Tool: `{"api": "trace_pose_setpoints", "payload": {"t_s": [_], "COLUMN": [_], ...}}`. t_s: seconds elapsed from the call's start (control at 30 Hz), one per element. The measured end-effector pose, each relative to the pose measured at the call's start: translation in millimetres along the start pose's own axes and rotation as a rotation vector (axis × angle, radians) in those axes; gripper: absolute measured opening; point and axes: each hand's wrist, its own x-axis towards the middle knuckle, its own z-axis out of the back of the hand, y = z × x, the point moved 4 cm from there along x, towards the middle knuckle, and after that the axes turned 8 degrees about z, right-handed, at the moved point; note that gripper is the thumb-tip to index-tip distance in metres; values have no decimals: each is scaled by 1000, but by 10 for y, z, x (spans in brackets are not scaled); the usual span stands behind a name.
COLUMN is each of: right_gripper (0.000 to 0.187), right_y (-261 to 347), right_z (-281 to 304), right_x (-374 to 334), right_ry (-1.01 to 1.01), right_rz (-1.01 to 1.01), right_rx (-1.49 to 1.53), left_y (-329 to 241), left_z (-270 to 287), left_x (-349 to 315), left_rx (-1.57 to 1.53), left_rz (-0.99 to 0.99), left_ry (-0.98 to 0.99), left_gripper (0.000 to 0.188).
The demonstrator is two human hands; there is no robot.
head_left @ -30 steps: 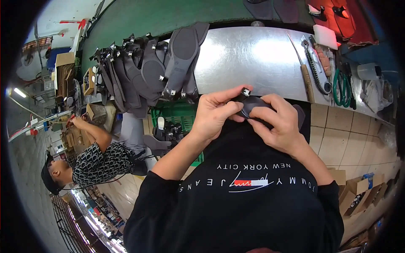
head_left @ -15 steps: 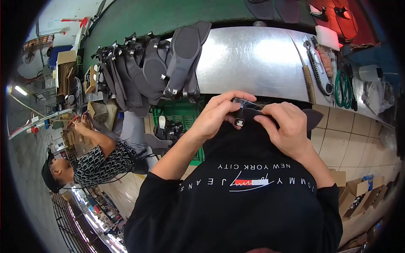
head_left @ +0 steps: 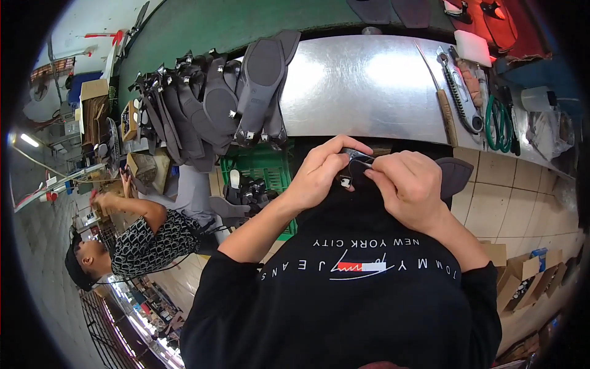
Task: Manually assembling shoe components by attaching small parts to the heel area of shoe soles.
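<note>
A dark grey shoe sole (head_left: pixel 456 174) is held between my two hands, just off the near edge of the metal worktop. Its broad end sticks out past my right hand. My left hand (head_left: pixel 318 174) is closed around the glossy black narrow end, where a small pale, shiny piece shows below the fingers. With thumb and forefinger, my right hand (head_left: pixel 409 183) pinches the sole's edge near its middle. The fingers cover much of the sole.
Several similar grey soles (head_left: pixel 258 74) lie heaped on the left of the metal worktop (head_left: pixel 350 92). An awl (head_left: pixel 447 117), a utility knife (head_left: pixel 461 98) and green-handled scissors (head_left: pixel 498 126) lie at right. A green crate (head_left: pixel 279 163) stands below. Another person (head_left: pixel 153 243) works at left.
My right hand has shifted slightly left along the sole, closer to my left hand, and its pinch has tightened. The other person's hand has moved left and down.
</note>
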Motion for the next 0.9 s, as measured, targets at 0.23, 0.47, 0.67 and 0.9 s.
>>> {"api": "trace_pose_setpoints", "payload": {"t_s": [0.23, 0.47, 0.67, 0.9], "right_gripper": [18, 19, 15, 18], "right_y": [-44, -106, -331, -92], "right_z": [-6, -33, -102, -151], "right_x": [-18, -63, -86, 485], "right_ry": [46, 64, 205, 305], "right_rz": [-76, -396, -552, -134], "right_rx": [6, 224, 513, 336], "left_y": [-19, 84, 61, -150], "left_z": [-93, -54, -23, 252], "left_x": [-96, -48, -28, -351], "left_rx": [32, 4, 94, 141], "left_rz": [-58, -28, -39, -428], "left_ry": [-120, -154, -174, -362], "left_gripper": [23, 15, 13, 11]}}
